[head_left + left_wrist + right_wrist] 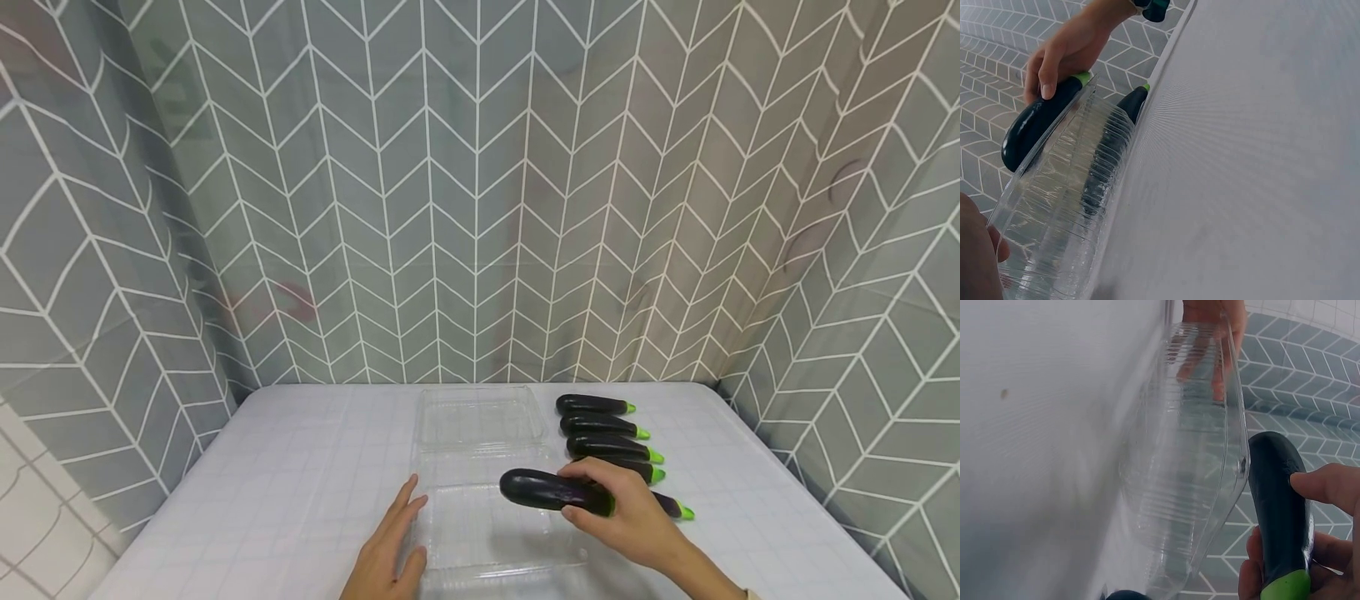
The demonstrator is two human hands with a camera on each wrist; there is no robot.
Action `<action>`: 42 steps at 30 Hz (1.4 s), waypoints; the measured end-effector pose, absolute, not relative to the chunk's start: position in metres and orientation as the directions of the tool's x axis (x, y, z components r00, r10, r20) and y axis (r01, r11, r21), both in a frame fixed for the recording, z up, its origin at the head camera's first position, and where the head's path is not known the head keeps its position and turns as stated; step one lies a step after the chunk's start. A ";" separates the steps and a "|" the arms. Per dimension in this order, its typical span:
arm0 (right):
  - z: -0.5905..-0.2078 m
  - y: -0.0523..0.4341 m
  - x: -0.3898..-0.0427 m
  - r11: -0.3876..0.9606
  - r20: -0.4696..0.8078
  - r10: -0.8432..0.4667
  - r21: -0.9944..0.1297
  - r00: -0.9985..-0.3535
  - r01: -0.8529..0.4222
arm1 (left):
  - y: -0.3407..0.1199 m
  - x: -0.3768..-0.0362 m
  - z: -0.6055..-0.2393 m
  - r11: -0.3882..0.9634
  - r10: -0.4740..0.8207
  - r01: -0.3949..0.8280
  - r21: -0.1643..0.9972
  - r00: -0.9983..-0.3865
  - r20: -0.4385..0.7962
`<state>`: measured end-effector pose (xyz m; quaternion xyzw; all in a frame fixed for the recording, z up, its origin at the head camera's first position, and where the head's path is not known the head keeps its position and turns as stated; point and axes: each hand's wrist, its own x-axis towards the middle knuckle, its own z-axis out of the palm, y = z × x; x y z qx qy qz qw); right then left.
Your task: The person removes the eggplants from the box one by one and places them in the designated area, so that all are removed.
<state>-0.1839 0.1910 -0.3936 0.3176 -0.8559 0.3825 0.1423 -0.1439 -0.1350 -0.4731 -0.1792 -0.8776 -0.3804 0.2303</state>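
Eggplant (551, 490) sits in the right hand (630, 517), pinched near its green stem end between thumb and fingers (1325, 484), dark blunt end pointing toward the tabletop's left edge. Held level over the near half of the clear clamshell tray (480, 533), just above the rim; not resting in it as far as I can tell. Stem-end hold keeps the long body free over the tray.

Left hand (390, 550) lies flat and relaxed, fingers straight, against the tray's left rim near the front edge of the tabletop (315, 467); reads as bracing the light plastic so it won't slide.

Tray's far half (480, 417) lies open toward the back edge. Four more eggplants (603, 437) lined up right of the tray, stems toward the right edge; one (671, 506) partly hidden behind the right hand. Chevron curtain (480, 192) around the back and sides. Nothing blocks the tray.
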 end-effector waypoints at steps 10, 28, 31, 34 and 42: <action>-0.395 0.203 -0.183 0.539 0.472 -0.410 -0.565 -0.781 -0.625 | -0.136 -0.145 -0.475 0.644 0.149 0.533 0.549 -0.791 0.594; -0.401 0.222 -0.181 0.556 0.533 -0.415 -0.493 -0.737 -0.669 | -0.135 -0.144 -0.473 0.634 0.105 0.482 0.604 -0.828 0.550; -0.402 0.225 -0.181 0.544 0.542 -0.422 -0.489 -0.727 -0.681 | -0.135 -0.143 -0.473 0.640 0.122 0.503 0.580 -0.812 0.571; -0.402 0.230 -0.179 0.534 0.552 -0.428 -0.485 -0.716 -0.693 | -0.135 -0.144 -0.473 0.642 0.128 0.518 0.565 -0.799 0.587; -0.407 0.243 -0.176 0.521 0.476 -0.422 -0.569 -0.772 -0.636 | -0.135 -0.142 -0.470 0.628 0.125 0.468 0.622 -0.850 0.512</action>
